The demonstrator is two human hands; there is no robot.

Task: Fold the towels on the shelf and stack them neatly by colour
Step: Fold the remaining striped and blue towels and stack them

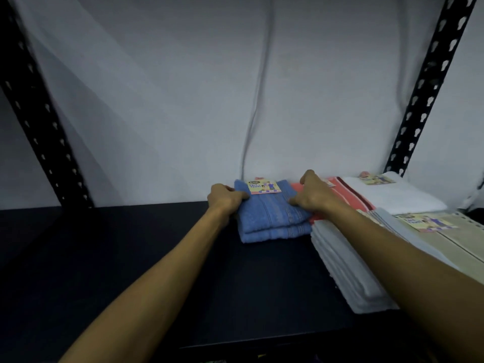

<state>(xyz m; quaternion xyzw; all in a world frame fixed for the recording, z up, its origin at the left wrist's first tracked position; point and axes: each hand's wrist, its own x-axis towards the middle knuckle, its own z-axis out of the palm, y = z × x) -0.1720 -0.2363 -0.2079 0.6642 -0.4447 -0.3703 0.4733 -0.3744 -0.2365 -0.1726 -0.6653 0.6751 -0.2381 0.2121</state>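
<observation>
Folded blue terry towels (272, 218), 2 stacked, w/ paper label (264, 187) on top, sit at back of dark shelf (131, 258), near the grey wall. Left hand (226, 199) grips stack's left edge, fingers curled round it. Right hand (313, 195) grips right edge, fingers curled on the cloth. Just right: coral striped towel (348, 196), white folded towel (392, 195), pale grey towel stack (348, 271), beige towel (450, 239). Black slotted uprights (429, 82) at both sides.

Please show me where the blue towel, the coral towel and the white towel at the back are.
blue towel (272, 218): head view, middle of its top face.
coral towel (348, 197): head view, its bare top beside the dark stripe.
white towel (398, 197): head view, middle of its top.
</observation>
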